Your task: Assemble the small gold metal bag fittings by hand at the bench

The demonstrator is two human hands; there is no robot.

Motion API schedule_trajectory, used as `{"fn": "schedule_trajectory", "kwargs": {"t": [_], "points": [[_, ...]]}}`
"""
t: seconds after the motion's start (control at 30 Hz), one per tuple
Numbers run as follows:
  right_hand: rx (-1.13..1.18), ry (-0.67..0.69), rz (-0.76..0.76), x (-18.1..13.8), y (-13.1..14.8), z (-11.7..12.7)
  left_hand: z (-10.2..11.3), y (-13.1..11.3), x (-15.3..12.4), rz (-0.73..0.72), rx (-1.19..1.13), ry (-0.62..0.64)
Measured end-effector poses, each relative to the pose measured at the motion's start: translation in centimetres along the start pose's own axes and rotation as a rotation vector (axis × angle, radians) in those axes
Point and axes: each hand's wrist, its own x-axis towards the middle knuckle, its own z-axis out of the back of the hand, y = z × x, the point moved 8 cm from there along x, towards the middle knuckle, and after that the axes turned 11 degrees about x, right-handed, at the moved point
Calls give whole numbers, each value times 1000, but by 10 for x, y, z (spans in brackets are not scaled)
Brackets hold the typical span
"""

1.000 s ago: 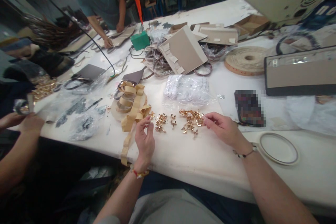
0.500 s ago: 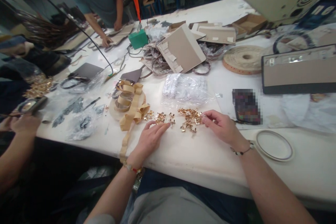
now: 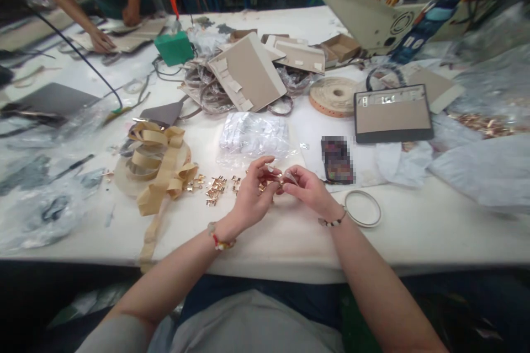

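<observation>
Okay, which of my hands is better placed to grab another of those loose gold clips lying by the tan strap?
Probably the left hand: the loose gold clips lie just to its left beside the tan strap. The right hand sits farther away, on the other side.

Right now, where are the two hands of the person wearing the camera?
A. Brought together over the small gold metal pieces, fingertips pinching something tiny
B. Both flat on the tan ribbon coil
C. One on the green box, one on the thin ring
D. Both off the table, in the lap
A: the left hand and right hand meet fingertip to fingertip just above the gold metal pieces on the white table.
</observation>
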Motion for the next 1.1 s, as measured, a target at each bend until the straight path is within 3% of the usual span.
{"fn": "schedule_trajectory", "kwargs": {"t": [0.2,0.53,0.7,0.9,1.1], "points": [[-31,-67,-18,2,-7,9,-9,15,-2,-12,-68,-22],[-197,-133,76,-1,0,17,21,15,-7,-22,123,-216],[-247,-144,116,-4,3,18,17,20,-9,24,130,-172],[-275,-56,130,-6,6,9,12,18,-8,35,133,-100],[-344,-59,139,-8,11,5,9,27,-7,149,-32,-65]]}}
